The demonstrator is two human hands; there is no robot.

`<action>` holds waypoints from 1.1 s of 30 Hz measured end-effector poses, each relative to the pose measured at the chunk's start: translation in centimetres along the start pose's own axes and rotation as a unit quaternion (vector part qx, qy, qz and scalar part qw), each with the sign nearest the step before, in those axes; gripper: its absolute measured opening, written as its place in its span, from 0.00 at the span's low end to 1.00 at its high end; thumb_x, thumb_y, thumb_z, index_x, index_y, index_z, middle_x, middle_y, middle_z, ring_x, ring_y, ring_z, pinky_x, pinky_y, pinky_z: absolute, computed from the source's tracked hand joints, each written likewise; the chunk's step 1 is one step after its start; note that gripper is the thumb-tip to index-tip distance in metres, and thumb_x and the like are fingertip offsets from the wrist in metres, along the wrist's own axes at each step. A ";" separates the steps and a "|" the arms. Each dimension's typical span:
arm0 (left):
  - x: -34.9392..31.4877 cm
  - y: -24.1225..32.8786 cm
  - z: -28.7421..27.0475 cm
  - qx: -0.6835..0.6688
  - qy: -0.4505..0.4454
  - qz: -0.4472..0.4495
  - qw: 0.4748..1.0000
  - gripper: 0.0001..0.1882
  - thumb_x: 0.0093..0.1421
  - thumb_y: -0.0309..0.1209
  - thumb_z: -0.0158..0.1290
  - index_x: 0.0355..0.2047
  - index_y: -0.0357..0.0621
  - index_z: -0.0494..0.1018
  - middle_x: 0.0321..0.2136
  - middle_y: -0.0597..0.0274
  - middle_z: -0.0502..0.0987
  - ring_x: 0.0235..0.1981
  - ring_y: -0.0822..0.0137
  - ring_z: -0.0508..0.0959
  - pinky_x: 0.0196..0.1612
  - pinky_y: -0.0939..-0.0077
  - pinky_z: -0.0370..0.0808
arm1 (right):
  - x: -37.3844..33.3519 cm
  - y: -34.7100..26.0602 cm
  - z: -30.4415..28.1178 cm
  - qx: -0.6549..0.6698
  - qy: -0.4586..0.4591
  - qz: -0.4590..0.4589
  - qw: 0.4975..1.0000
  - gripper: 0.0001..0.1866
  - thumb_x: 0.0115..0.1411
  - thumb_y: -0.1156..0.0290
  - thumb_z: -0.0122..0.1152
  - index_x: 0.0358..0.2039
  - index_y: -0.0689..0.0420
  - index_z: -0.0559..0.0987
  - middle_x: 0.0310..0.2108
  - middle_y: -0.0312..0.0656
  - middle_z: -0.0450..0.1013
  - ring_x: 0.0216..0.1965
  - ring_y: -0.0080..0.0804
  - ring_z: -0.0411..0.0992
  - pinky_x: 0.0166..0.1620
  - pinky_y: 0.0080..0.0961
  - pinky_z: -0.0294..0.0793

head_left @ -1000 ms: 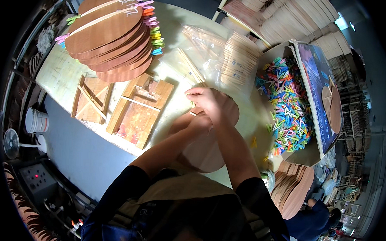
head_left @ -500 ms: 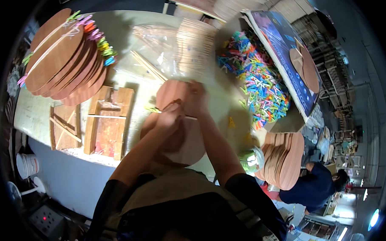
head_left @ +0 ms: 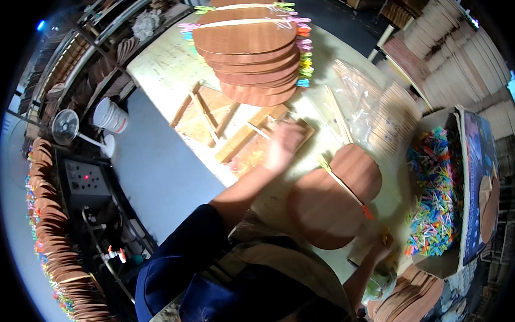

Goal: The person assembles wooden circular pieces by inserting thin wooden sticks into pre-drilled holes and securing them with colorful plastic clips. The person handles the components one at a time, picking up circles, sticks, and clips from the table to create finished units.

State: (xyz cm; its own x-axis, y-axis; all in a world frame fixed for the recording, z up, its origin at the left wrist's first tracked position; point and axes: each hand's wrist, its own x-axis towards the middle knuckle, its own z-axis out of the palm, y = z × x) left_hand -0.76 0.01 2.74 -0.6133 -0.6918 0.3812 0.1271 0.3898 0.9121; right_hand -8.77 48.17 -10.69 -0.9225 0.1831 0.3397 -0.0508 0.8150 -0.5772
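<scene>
My left hand [head_left: 286, 142] is over a wooden jig [head_left: 235, 151], its fingers by the end of a pale wooden strip [head_left: 258, 130] lying across it. Motion smears the fingers, so their grip is unclear. In front of me lies a thin brown guitar-shaped wooden plate [head_left: 329, 212]. Across its waist runs another pale strip [head_left: 347, 188], with a green clothespin [head_left: 324, 163] at one end and a red clothespin [head_left: 367, 212] at the other. Right of the plate, my right hand [head_left: 379, 250] has its fingers closed at a small yellow clothespin [head_left: 386, 238].
Stacked wooden plates with clothespins [head_left: 247, 41] stand at the far side. A second jig [head_left: 205, 111] sits left. Loose strips [head_left: 339, 115] and a bag of strips [head_left: 392, 117] lie beyond. On the right are a box of clothespins [head_left: 438, 195], a green bag [head_left: 381, 284] and more plates [head_left: 408, 299].
My hands have parted from over the plate: the left to the jig, the right to the table's right side. A red clothespin now shows on the strip's right end. The view has turned left.
</scene>
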 end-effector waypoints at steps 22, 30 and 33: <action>6.0 -15.7 -23.1 -0.290 0.295 -0.489 0.768 0.06 0.58 0.27 0.52 0.27 0.37 0.70 0.21 0.58 0.73 0.19 0.65 0.73 0.27 0.73 0.78 | -2.4 -6.6 -4.0 0.357 -0.138 0.235 0.894 0.13 0.56 0.71 0.59 0.42 0.53 0.70 0.31 0.35 0.71 0.27 0.22 0.71 0.27 0.19 0.73; 4.7 -12.5 -18.3 -0.164 0.353 -0.152 0.908 0.04 0.60 0.28 0.50 0.32 0.41 0.72 0.23 0.67 0.72 0.25 0.73 0.69 0.32 0.83 0.68 | -3.7 -7.1 -5.3 0.388 -0.105 0.278 0.872 0.15 0.58 0.66 0.55 0.46 0.56 0.74 0.32 0.39 0.72 0.28 0.26 0.72 0.30 0.22 0.75; 2.1 -4.0 -12.1 0.041 0.191 -0.049 0.980 0.06 0.59 0.28 0.52 0.30 0.36 0.73 0.26 0.63 0.73 0.29 0.71 0.70 0.36 0.78 0.68 | -4.3 -8.5 -5.0 0.375 -0.108 0.296 0.872 0.16 0.60 0.61 0.52 0.42 0.58 0.77 0.26 0.40 0.73 0.28 0.27 0.72 0.31 0.25 0.75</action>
State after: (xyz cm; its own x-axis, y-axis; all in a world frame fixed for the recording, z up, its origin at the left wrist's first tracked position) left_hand 6.90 -10.30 1.75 -0.2818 -0.8986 0.3362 0.0095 0.3478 0.9375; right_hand -2.40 43.19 -3.48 -0.9187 0.2756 -0.2828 0.2967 0.0091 -0.9549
